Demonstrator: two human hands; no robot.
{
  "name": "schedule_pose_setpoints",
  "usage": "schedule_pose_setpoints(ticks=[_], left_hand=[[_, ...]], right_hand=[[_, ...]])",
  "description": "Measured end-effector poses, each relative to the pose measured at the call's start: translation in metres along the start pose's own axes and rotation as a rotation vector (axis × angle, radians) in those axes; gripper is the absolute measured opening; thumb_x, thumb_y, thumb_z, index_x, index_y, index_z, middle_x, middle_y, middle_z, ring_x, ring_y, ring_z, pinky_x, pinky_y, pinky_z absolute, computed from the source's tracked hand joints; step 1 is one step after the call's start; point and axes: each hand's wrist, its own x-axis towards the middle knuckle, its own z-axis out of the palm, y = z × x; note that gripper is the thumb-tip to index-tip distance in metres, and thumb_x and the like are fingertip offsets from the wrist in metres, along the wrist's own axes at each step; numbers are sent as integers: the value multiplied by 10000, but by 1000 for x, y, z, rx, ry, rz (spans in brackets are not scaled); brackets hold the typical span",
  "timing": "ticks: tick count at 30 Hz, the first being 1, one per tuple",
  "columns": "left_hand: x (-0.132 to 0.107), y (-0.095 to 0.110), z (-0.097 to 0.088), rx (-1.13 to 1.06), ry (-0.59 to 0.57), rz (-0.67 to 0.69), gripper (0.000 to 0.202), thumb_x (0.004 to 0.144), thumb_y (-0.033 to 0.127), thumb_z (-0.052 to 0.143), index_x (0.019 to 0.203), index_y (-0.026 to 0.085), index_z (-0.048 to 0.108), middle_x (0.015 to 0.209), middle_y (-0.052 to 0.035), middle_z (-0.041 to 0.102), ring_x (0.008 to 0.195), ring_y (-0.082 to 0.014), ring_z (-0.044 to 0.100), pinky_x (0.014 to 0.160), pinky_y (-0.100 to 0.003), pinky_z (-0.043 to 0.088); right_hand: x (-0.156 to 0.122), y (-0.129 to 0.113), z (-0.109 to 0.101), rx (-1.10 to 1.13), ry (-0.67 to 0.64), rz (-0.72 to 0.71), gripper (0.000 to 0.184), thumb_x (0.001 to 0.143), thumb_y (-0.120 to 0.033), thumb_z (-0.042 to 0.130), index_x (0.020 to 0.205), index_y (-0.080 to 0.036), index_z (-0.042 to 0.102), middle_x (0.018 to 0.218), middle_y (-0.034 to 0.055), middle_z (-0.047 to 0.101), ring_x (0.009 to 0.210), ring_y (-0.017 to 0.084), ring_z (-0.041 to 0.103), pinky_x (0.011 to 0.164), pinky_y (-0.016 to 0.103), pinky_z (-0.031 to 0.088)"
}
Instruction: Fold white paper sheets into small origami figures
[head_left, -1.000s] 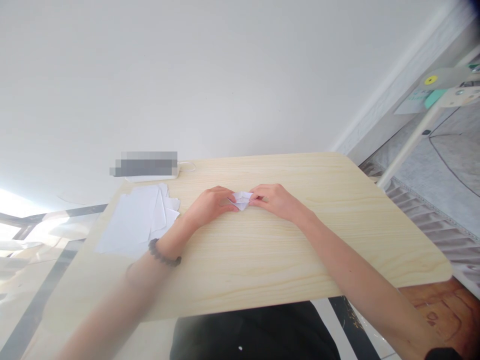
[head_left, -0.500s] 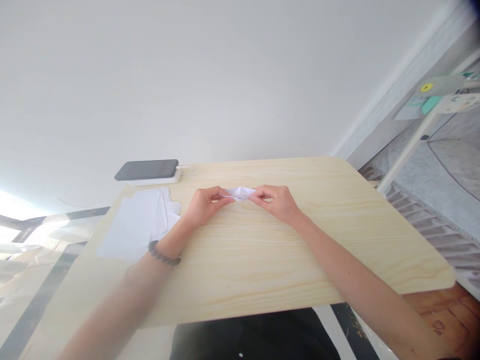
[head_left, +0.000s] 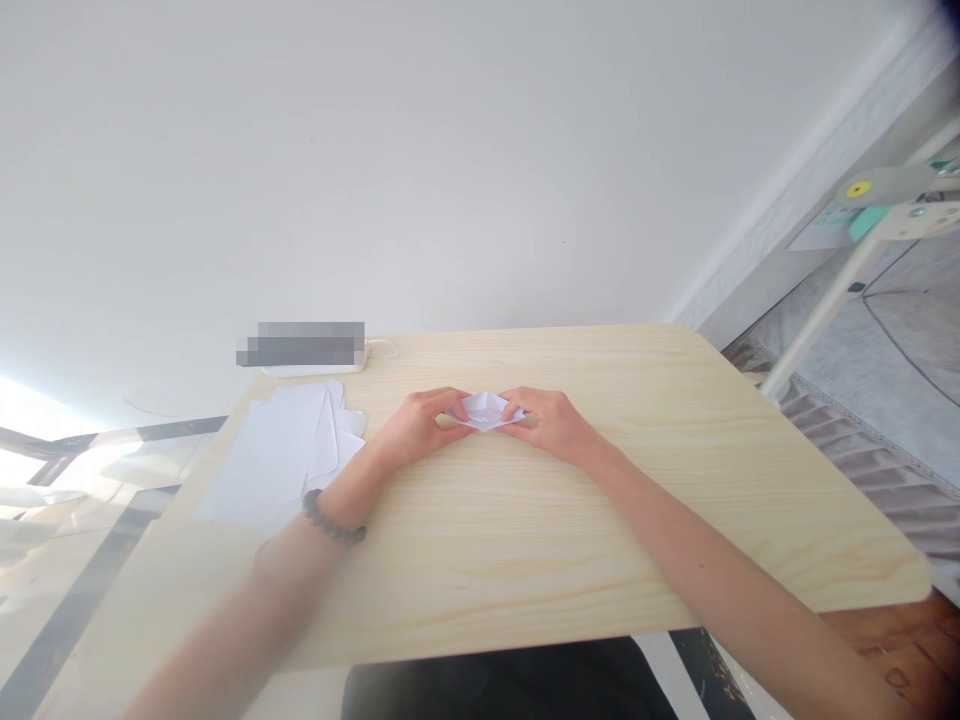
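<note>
A small white folded paper boat is held between both hands above the middle of the table. Its two long sides stand spread apart, with a raised peak in the centre. My left hand, a dark beaded bracelet at the wrist, pinches its left end between thumb and fingers. At the opposite end my right hand pinches the paper the same way. The fingertips partly cover both ends of the boat.
White paper sheets, some torn at the edge, lie on the table to the left. Behind them rests a dark-topped device with a white cable. A pale wall rises behind; a white metal frame stands at right.
The paper boat has opened wider, its sides now farther apart. Fingers of both hands have moved inward over its edges. The whole view has shifted slightly.
</note>
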Motion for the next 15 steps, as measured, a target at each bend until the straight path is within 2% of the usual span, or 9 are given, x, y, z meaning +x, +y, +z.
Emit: schedule_pose_setpoints(ticks=[4, 9, 15], left_hand=[[-1, -1, 0, 56, -23, 22, 206, 774, 284, 523, 942, 187, 592, 915, -40, 644, 812, -134, 597, 730, -232, 456], [-2, -2, 1, 2, -16, 4, 214, 786, 336, 501, 863, 191, 639, 983, -69, 622, 836, -149, 592, 677, -232, 478], [1, 2, 1, -81, 15, -89, 228, 754, 364, 538, 799, 170, 649, 887, -67, 644, 796, -156, 595, 660, -228, 482]], right_hand=[[0, -1, 1, -47, -6, -51, 132, 768, -234, 549, 877, -187, 607, 889, 37, 635, 782, 123, 593, 728, 242, 455], [-1, 0, 3, -102, -12, -95, 179, 818, -214, 473, 901, -220, 630, 898, 28, 629, 744, 103, 585, 672, 225, 455], [-1, -3, 5, -89, 31, -61, 160, 821, -239, 472, 857, -192, 620, 826, 32, 626, 714, 111, 569, 670, 231, 438]])
